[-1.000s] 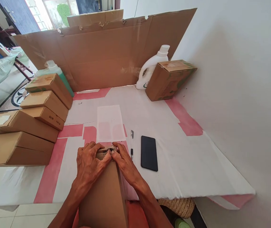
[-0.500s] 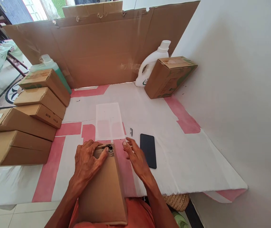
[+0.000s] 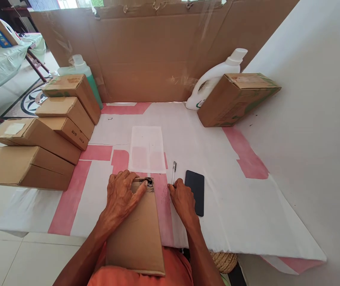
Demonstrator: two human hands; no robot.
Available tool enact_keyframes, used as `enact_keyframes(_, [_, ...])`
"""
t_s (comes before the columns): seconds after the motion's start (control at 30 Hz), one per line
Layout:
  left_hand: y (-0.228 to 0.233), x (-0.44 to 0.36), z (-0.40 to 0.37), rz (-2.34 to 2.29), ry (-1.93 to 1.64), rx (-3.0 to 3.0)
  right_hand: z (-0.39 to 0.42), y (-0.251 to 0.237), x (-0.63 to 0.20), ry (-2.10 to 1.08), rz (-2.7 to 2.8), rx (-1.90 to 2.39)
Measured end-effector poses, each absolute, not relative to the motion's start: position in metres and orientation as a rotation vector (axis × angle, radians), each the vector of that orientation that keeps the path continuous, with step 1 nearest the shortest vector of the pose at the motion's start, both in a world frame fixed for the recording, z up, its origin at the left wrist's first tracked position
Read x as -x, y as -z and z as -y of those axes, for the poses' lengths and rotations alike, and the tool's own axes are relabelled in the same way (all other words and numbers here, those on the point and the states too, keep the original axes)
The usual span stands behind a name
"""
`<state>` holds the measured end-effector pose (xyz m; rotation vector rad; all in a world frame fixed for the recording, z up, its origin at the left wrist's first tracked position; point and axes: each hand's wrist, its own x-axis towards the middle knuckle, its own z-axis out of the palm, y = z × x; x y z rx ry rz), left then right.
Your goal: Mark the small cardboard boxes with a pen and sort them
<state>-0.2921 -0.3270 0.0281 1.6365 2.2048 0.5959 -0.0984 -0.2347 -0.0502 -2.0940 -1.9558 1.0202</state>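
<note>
head view, clock read from the middle of the view.

- cardboard box (image 3: 135,234): one, at seven o'clock, near end over orange-red clothing (image 3: 110,276); black, rough-looking patch (image 3: 149,183) at its far right corner.
- left hand (image 3: 125,192): eight o'clock, clamped on the box's far end, thumb beside the patch.
- right hand (image 3: 183,202): between five and six o'clock, fingers curled over the pen's near end; whether closed on it, cannot tell.
- pen (image 3: 174,167): one, six o'clock.
- phone (image 3: 195,193): one, dark, five o'clock, just beside the right hand.
- translucent sheet (image 3: 147,151): one, flat, nine o'clock, near centre.
- cartons (image 3: 59,145): five, nine o'clock.
- white jug (image 3: 216,78): one, between one and two o'clock, behind a tilted carton (image 3: 232,101).
</note>
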Motion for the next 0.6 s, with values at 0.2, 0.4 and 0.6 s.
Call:
enact_keyframes(0.2, [-0.036,0.305,0.340,-2.004,-0.572,-1.822,0.233,0.039,0.090,-1.305,1.695,1.687])
enact_keyframes(0.4, [-0.032,0.303,0.328,-2.000,-0.417,-1.800,0.258,0.006,0.112,-1.574,1.194,1.053])
enact_keyframes(0.6, [-0.021,0.302,0.326,-2.018,-0.407,-1.833,0.270,0.006,0.127,-1.519,1.306,0.991])
